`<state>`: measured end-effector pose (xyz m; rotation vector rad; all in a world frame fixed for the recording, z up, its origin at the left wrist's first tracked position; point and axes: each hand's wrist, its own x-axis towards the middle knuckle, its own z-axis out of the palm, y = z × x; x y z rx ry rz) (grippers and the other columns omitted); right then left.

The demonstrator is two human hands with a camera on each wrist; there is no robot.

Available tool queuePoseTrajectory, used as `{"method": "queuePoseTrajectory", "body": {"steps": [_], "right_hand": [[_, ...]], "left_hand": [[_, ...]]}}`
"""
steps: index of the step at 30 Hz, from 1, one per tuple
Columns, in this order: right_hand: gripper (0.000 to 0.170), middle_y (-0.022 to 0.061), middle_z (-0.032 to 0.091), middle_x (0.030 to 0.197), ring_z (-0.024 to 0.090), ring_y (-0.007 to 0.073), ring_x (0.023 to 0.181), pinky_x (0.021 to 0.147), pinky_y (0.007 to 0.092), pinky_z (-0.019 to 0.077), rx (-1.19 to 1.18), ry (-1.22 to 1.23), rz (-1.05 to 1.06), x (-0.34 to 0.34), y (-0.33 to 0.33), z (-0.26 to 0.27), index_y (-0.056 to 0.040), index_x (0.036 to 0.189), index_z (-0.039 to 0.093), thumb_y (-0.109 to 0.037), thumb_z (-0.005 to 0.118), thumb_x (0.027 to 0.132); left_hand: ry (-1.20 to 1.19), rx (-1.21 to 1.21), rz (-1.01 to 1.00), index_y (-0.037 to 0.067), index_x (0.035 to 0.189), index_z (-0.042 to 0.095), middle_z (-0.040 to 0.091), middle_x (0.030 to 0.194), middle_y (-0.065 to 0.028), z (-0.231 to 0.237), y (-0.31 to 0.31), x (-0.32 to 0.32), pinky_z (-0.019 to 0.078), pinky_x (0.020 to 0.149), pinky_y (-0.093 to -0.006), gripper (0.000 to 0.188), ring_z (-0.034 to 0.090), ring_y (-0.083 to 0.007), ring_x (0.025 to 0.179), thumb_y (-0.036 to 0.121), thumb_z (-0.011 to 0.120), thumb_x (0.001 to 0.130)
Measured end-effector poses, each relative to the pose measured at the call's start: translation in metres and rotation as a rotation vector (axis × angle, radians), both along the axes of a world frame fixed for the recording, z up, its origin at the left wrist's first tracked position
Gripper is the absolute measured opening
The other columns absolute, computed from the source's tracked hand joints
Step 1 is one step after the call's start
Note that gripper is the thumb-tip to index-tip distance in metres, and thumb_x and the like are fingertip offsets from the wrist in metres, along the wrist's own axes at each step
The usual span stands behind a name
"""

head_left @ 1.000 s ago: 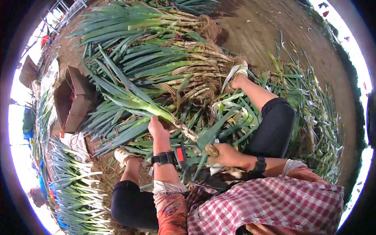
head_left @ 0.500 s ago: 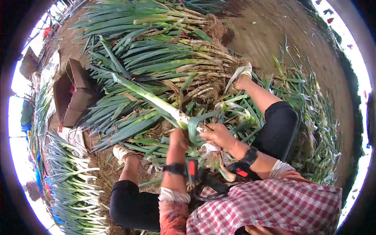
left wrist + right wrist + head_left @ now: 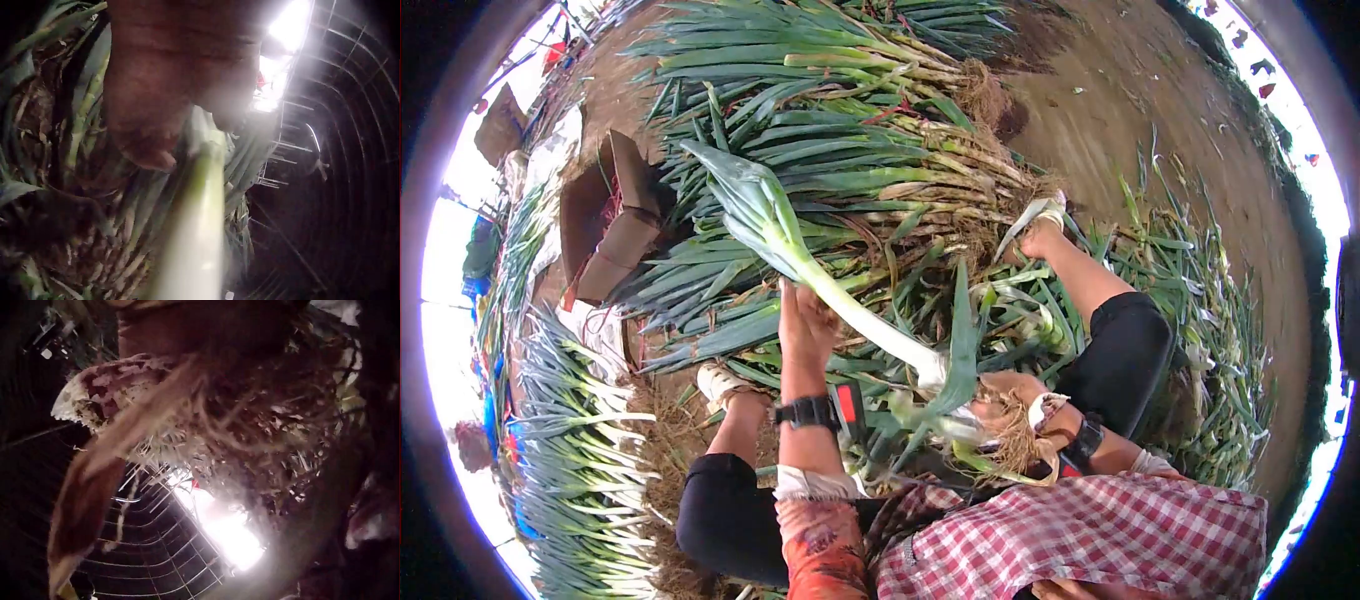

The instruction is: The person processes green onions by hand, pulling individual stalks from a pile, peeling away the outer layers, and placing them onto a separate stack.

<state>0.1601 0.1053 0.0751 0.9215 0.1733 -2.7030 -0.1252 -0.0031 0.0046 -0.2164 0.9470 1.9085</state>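
A long green onion (image 3: 865, 320) slants from its leafy top at upper left down to its root end at lower right. My left hand (image 3: 805, 325) grips it just below the leaves; in the left wrist view the hand (image 3: 181, 75) is around the pale stalk (image 3: 197, 231). My right hand (image 3: 1012, 392) holds its root end, with stringy brown roots (image 3: 1018, 440) and a peeled green leaf (image 3: 963, 350) at the fingers. Roots (image 3: 262, 425) and a dry strip (image 3: 94, 500) cover much of the right wrist view, below the hand (image 3: 200, 331).
Piles of unpeeled green onions (image 3: 840, 150) lie ahead. Cleaned ones (image 3: 590, 470) line the ground at left, beside a cardboard box (image 3: 625, 225). Peeled leaves (image 3: 1210, 350) are heaped at right. The person's bent legs (image 3: 1115, 350) flank the work.
The left hand has moved up and left along the stalk, toward the leaves. The right hand has shifted down and right, with roots now showing at it. More pale stalk is bare than a second ago.
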Motion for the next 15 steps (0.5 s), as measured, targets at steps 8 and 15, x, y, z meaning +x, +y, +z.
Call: {"method": "queuePoseTrajectory", "body": {"steps": [8, 15], "right_hand": [[0.029, -0.0003, 0.039, 0.055, 0.035, 0.0079, 0.039, 0.036, 0.0221, 0.0287, -0.210, 0.237, -0.094, 0.001, -0.003, -0.003, -0.0005, 0.090, 0.052, -0.029, 0.047, 0.086], [0.036, -0.0016, 0.037, 0.053, 0.035, 0.0087, 0.039, 0.036, 0.0248, 0.0294, -0.174, 0.250, -0.078, -0.008, -0.012, -0.010, 0.0003, 0.086, 0.049, -0.035, 0.041, 0.087]], "left_hand": [[-0.083, -0.124, 0.173, 0.003, 0.088, 0.054, 0.059, 0.073, -0.0040, 0.006, 0.017, -0.013, 0.0410, 0.045, -0.0213, 0.027, 0.052, -0.0140, 0.054, 0.028, 0.057, 0.077], [-0.038, -0.340, -0.029, 0.002, 0.087, 0.053, 0.056, 0.077, -0.0072, -0.016, 0.022, 0.032, 0.0450, 0.060, -0.0292, 0.021, 0.055, -0.0182, 0.066, 0.020, 0.054, 0.076]]}}
